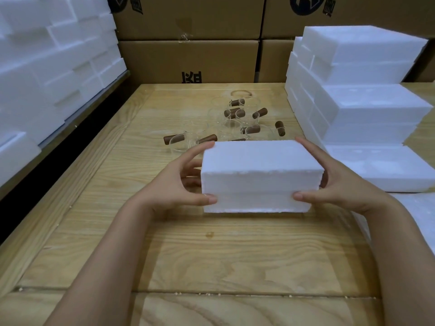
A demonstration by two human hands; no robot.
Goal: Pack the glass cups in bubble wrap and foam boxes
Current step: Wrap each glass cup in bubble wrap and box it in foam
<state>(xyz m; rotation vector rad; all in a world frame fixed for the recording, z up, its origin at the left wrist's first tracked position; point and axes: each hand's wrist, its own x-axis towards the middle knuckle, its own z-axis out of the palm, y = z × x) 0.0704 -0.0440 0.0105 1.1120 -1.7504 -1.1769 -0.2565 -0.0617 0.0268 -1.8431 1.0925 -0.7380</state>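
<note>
A closed white foam box sits at the middle of the wooden worktop, held between both hands. A seam runs across its near face where the upper half meets the lower. Its bottom edge is at the wood, though I cannot tell whether it rests there or is just lifted.

The left hand grips the box's left end, with the thumb pressed on the near face and the forefinger reaching to the far top edge. The right hand grips the right end in the same way, mirrored. Both hands are spread wide around the foam.

Just behind the box, a cluster of clear glass cups with brown wooden handles stands and lies on the worktop, bare of any wrapping.

Stacks of white foam pieces rise along the left side, and stacked foam boxes stand on the right, close to the right hand.

Brown cardboard cartons form a wall at the back. One carries dark printed characters at its lower edge, cut off by the worktop and unreadable. The upper cartons show part of a dark round emblem with characters beside it, cropped by the frame.
</note>
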